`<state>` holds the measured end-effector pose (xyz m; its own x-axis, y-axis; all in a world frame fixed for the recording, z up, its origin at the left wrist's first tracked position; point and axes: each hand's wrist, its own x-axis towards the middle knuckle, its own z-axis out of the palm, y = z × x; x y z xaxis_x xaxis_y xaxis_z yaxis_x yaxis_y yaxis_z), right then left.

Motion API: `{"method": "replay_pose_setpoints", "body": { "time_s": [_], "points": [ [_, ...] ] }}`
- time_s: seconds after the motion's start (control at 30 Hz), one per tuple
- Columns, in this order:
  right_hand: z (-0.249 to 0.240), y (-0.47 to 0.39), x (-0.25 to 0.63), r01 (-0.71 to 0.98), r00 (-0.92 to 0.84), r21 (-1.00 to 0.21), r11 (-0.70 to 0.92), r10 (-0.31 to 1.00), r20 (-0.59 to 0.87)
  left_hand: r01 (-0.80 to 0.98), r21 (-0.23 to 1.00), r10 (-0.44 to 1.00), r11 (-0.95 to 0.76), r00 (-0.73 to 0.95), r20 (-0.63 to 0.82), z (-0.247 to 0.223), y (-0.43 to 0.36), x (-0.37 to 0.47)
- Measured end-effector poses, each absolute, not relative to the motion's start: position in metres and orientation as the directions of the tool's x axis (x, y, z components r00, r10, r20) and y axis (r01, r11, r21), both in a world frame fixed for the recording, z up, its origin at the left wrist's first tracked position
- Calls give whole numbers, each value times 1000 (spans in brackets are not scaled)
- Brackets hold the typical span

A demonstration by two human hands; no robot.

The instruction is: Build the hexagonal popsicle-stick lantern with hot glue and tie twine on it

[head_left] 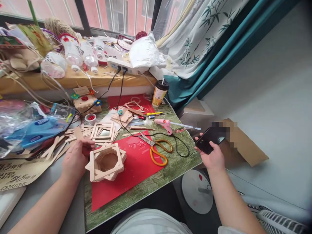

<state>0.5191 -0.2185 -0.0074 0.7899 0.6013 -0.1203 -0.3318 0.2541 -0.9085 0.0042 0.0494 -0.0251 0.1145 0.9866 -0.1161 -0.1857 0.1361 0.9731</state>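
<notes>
A star-shaped stack of wooden craft sticks (120, 160) stands on a red sheet (138, 174), with an opening in its middle. Just behind its left side is my left hand (77, 156), fingers bent near a flat wooden stick (78, 133); whether they grip it is unclear. My right hand (214, 156) holds a dark phone (206, 139) beyond the table's right edge. Orange-handled scissors (158, 147) lie partly on the red sheet. Behind them a pink glue gun (165, 125) rests on the green table. Square stick frames (102, 132) lie behind the stack.
A lidded cup (160, 93) stands at the table's back right corner. Black cables run from a power strip (126, 67) across the table. Plastic bags and a blue packet (41, 131) lie at the left. Cardboard (248, 148) is beyond my right hand.
</notes>
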Motion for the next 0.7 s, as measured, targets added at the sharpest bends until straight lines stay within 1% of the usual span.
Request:
{"method": "replay_pose_setpoints", "body": {
  "time_s": [0.1, 0.23, 0.27, 0.33, 0.4, 0.47, 0.57, 0.7],
  "points": [
    [-17, -233, 485, -404, 712, -884, 236, 688, -142, -185, 974, 988, 131, 109, -112, -22, 48, 7],
    [-19, -225, 463, -422, 633, -879, 222, 766, -110, -150, 983, 994, 110, 41, -105, -20, 51, 6],
    [-19, -222, 462, -424, 620, -880, 215, 777, -110, -145, 986, 996, 88, 19, -86, -20, 53, 6],
    [-20, -216, 464, -433, 605, -877, 207, 788, -113, -76, 997, 1000, 4, 17, -2, -19, 57, 4],
    [-22, -213, 465, -451, 592, -870, 199, 796, -125, 1, 999, 997, -53, 55, 53, -18, 59, 3],
    [-24, -210, 465, -482, 578, -856, 188, 802, -150, 25, 999, 998, -31, 54, 30, -16, 58, 4],
    [-27, -207, 463, -537, 556, -828, 163, 807, -201, -2, 999, 999, 54, -5, -54, -15, 55, 8],
    [-28, -206, 460, -573, 538, -805, 153, 811, -229, -35, 994, 995, 100, -25, -101, -11, 51, 13]
  ]
}}
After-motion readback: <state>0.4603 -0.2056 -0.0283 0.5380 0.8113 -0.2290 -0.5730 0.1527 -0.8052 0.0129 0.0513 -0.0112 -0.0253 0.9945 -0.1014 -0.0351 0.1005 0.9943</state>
